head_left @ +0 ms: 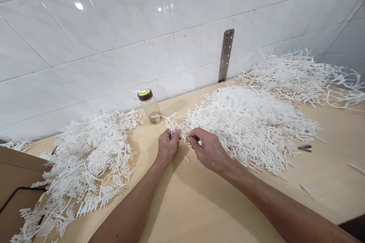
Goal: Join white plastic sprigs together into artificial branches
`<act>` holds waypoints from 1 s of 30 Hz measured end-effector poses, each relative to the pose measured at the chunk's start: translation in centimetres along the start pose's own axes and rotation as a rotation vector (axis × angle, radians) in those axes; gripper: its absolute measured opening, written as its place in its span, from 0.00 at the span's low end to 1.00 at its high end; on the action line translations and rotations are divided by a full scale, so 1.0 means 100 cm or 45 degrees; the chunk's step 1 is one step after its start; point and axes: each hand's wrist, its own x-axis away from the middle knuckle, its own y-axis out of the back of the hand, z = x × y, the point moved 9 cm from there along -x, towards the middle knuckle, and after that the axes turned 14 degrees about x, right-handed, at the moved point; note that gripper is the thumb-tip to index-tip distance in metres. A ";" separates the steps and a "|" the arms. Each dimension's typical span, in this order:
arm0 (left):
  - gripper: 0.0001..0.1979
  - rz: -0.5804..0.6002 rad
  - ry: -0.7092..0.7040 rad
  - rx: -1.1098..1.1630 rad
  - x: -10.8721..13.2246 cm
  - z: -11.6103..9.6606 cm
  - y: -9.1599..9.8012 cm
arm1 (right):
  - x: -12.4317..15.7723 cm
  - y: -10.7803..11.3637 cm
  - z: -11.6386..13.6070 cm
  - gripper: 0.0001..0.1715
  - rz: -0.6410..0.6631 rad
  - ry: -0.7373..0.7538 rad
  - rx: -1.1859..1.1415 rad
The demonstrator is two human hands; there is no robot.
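My left hand (168, 145) is closed in a pinch on a small white plastic sprig (171, 122) that fans out above its fingers. My right hand (207, 148) sits just to the right, fingers curled and pinching the same sprig's base or a neighbouring strand at the edge of the middle pile of white plastic sprigs (245, 125). Both hands rest over the light wooden table (194, 201). A tiny loose white piece (186, 157) lies on the wood between the two wrists.
A second heap of white sprigs (85, 163) lies at the left and a third (299, 76) at the back right. A clear bottle with a yellow-and-brown lid (148, 105) stands by the tiled wall. A dark small tool (304, 148) lies right. Cardboard (14, 182) at far left.
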 end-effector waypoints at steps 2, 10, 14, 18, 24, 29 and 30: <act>0.19 0.017 0.048 0.093 0.000 0.002 -0.001 | -0.003 0.003 -0.014 0.09 0.017 -0.171 -0.053; 0.18 0.031 0.045 0.187 0.005 -0.002 -0.006 | -0.004 0.003 -0.045 0.04 0.049 -0.438 -0.087; 0.19 0.030 0.056 0.183 0.006 -0.003 -0.008 | -0.005 0.005 -0.044 0.04 0.027 -0.313 0.113; 0.20 0.018 0.128 0.185 0.010 -0.002 -0.011 | -0.007 0.006 -0.034 0.05 0.046 -0.190 0.210; 0.21 -0.029 -0.029 -0.061 0.015 -0.013 -0.009 | -0.004 -0.002 -0.016 0.06 0.127 -0.137 0.084; 0.20 -0.001 -0.168 -0.207 0.018 -0.021 -0.013 | -0.003 -0.009 -0.018 0.06 0.096 -0.091 0.136; 0.19 0.010 -0.166 -0.213 0.019 -0.021 -0.014 | -0.003 -0.009 -0.019 0.07 0.078 -0.080 0.136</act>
